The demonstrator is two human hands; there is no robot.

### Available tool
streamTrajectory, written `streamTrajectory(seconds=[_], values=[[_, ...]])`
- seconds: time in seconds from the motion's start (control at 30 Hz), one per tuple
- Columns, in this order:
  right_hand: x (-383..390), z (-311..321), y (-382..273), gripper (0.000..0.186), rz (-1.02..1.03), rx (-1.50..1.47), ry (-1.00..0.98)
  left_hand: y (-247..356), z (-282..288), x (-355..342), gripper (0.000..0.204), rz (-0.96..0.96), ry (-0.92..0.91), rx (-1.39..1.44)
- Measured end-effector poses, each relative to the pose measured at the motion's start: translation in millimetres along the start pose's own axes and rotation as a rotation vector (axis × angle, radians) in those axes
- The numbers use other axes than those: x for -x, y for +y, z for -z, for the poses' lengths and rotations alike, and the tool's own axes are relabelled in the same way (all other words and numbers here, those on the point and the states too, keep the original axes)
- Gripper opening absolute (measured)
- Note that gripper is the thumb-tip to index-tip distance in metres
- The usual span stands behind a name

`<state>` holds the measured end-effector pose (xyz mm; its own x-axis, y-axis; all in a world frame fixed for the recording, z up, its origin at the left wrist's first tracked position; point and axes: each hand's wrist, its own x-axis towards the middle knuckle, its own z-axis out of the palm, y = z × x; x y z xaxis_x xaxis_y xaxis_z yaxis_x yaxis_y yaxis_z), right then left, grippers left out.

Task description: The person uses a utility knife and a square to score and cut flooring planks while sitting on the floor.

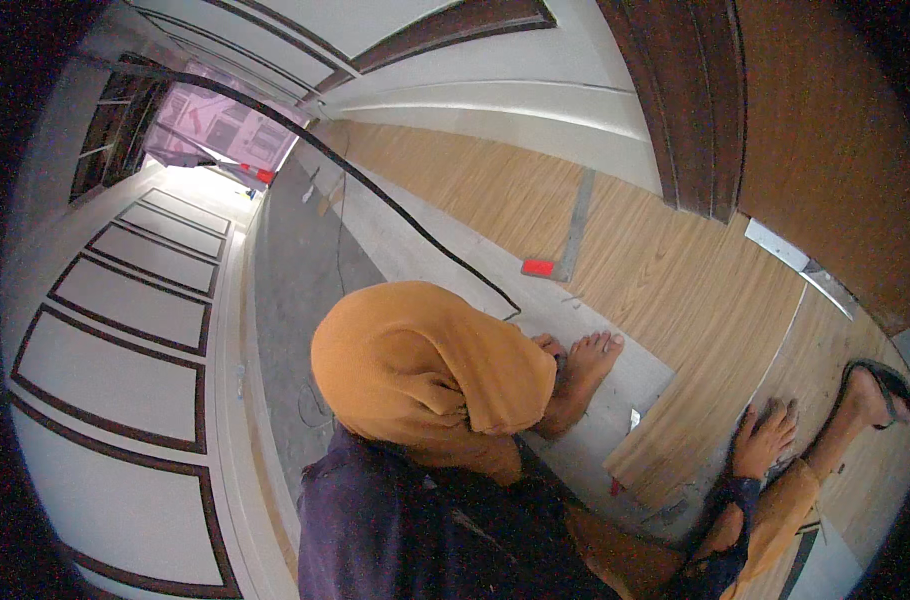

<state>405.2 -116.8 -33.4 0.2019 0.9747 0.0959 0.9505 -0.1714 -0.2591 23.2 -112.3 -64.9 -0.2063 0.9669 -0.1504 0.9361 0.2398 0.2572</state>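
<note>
My right hand (765, 440) rests palm down on the wood-grain planks at the lower right, its fingers stretched out and nothing gripped. Beyond my raised knee, in mustard trousers (425, 360), a few curled fingers show beside my bare foot (587, 378). They appear to be my left hand (548, 346); the knee hides most of it. Something small and dark is at those fingers, too hidden to name. The foot stands on a pale underlay strip (645, 368), at the edge of the laid planks (665, 290).
An L-shaped metal square with a red end (538, 268) lies on the planks. A black cable (395, 205) crosses the view toward my foot. Right of my hand is a foot in a dark sandal (880, 392). A brown door (825, 130) and panelled walls (125, 350) border the corridor.
</note>
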Motion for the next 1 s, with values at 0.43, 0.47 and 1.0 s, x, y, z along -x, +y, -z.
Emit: streamTrajectory(seconds=[0.43,0.47,1.0], values=[[-8,8,15,0.055,-0.028,0.031,-0.026,55,43,3,0.054,0.008,-0.024,0.269],[-8,7,16,0.058,-0.029,-0.023,-0.050,51,36,2,0.054,0.000,-0.022,0.268],[-2,5,-1,0.057,0.005,0.010,-0.131,36,55,25,0.037,-0.205,0.150,-0.093]])
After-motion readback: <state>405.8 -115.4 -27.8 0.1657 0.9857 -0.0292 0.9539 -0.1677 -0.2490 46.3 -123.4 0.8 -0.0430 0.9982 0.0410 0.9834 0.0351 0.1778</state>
